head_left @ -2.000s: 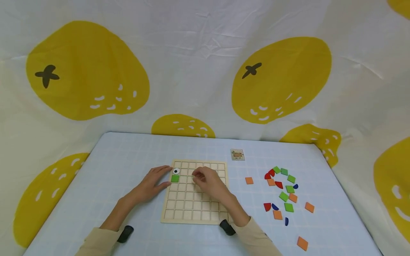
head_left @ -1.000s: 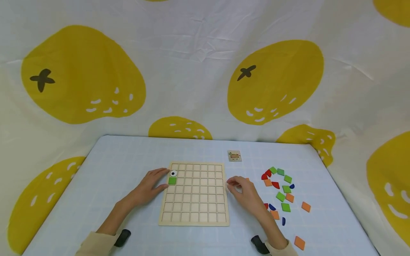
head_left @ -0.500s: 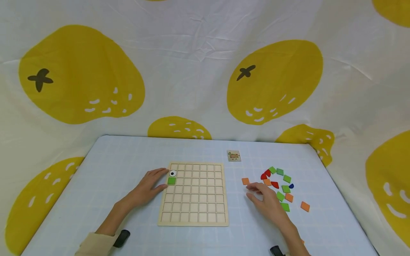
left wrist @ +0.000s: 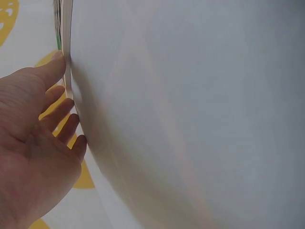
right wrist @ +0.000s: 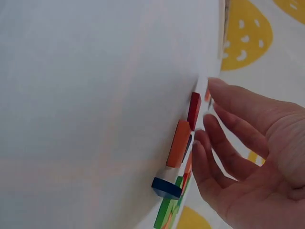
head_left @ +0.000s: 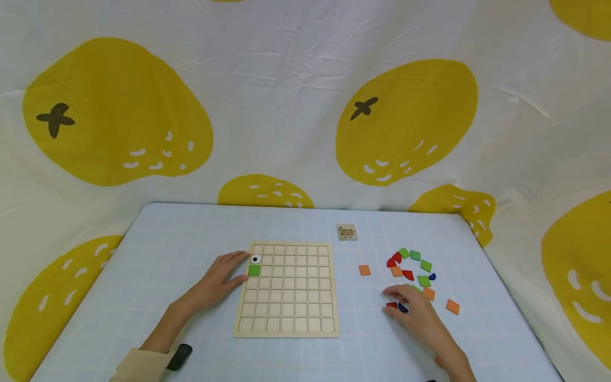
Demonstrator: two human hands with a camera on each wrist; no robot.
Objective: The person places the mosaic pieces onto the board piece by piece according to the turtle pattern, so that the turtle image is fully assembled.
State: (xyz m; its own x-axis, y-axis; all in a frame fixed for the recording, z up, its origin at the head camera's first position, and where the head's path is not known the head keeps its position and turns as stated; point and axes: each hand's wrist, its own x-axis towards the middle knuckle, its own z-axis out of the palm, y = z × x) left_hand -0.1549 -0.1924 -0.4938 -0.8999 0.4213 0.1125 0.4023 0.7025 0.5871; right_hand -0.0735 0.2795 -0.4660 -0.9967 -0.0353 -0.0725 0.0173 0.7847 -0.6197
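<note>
Head view: the right hand (head_left: 419,314) hovers low over the near end of the loose pile of small coloured wooden tiles (head_left: 416,276), fingers relaxed and slightly spread, pinching nothing. Right under its fingertips sit a red quarter-round wooden tile (head_left: 391,305) and a dark blue half-round wooden tile (head_left: 403,307), so the right hand is by far the nearer one. The left hand (head_left: 220,278) lies flat, fingers straight, touching the left edge of the pale wooden grid board (head_left: 287,291), just beside the green square tile (head_left: 254,270) and the white eye tile (head_left: 255,259) sitting in it.

Left wrist view: open palm (left wrist: 33,143), fingertips against the board's thin edge (left wrist: 66,57).

Right wrist view: the fingers (right wrist: 228,143) are loosely apart, just off an orange square tile (right wrist: 178,143), with the red one (right wrist: 193,110) beyond it and a blue one (right wrist: 166,187) nearer the wrist.
</note>
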